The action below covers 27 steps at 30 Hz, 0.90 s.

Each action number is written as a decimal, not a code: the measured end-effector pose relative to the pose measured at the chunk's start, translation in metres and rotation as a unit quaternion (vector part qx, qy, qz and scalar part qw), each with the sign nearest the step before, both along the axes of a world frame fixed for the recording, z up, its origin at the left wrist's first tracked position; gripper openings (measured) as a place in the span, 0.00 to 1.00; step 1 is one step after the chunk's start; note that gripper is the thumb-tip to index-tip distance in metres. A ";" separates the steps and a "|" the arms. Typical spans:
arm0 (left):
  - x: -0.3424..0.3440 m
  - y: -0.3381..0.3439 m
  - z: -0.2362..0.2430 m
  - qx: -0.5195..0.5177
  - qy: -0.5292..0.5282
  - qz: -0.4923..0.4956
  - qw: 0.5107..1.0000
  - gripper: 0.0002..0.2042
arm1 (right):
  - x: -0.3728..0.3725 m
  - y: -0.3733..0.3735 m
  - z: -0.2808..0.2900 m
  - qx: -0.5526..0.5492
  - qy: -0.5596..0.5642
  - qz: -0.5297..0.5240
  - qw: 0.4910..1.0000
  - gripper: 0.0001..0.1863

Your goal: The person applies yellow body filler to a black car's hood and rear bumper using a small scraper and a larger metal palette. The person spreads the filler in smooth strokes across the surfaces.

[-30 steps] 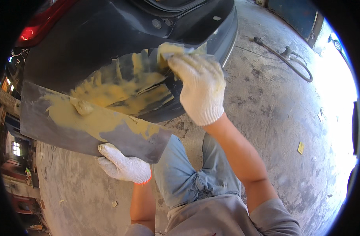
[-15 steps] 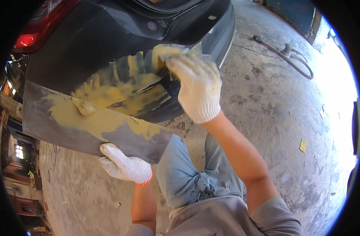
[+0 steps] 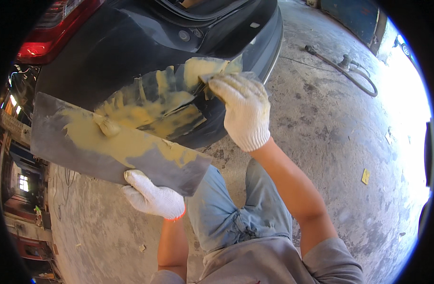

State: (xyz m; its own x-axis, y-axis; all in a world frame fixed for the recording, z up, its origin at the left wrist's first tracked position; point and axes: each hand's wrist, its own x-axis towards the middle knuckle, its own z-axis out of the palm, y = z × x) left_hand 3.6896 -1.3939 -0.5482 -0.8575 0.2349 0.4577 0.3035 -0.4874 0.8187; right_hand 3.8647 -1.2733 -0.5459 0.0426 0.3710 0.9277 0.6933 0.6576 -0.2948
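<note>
My left hand [image 3: 155, 196], in a white knit glove, grips the near edge of a grey flat board [image 3: 103, 168], thumb on top. Tan-yellow putty [image 3: 96, 139] is smeared across the board, with a thicker lump [image 3: 107, 127] near its far edge. My gloved right hand [image 3: 243, 102] is closed around a thin putty spreader [image 3: 205, 78], mostly hidden by the fingers. Its edge is close to the upper right of a putty-covered patch [image 3: 150, 104] on the dark car bumper [image 3: 84, 71]. Streaks and bare dark strips show in that patch.
A red tail light [image 3: 37, 49] is at the upper left of the car. On the concrete floor [image 3: 321, 156] to the right lie a hose with a tool [image 3: 347, 71] and a small yellow scrap [image 3: 365, 176]. Cluttered shelving [image 3: 25, 227] stands at far left.
My right hand has shifted slightly right and down with the spreader. The board in my left hand has moved a little to the right.
</note>
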 end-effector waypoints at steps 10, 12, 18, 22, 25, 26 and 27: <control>0.052 0.023 0.005 -0.022 -0.028 -0.007 0.999 0.18 | 0.052 -0.109 0.017 -0.275 -0.001 0.237 0.932 0.17; 0.050 0.026 0.009 0.006 -0.009 -0.008 1.000 0.18 | 0.062 -0.089 0.002 -0.236 -0.070 0.214 0.945 0.17; 0.034 0.028 0.016 0.020 -0.035 0.009 0.999 0.17 | 0.026 0.024 -0.033 -0.024 0.140 -0.021 0.990 0.19; 0.030 0.020 0.020 0.003 -0.013 0.042 0.999 0.19 | 0.005 0.031 -0.018 -0.007 0.141 -0.023 0.990 0.20; 0.027 0.013 0.018 -0.005 -0.018 0.046 0.999 0.20 | -0.002 -0.001 -0.025 0.001 0.033 0.054 0.998 0.20; 0.026 0.011 0.017 -0.007 -0.023 0.029 0.999 0.20 | -0.003 -0.004 -0.027 0.050 0.020 0.049 0.997 0.20; 0.026 0.011 0.016 0.001 -0.020 0.038 0.999 0.18 | -0.001 -0.002 -0.030 0.013 0.050 0.043 0.998 0.20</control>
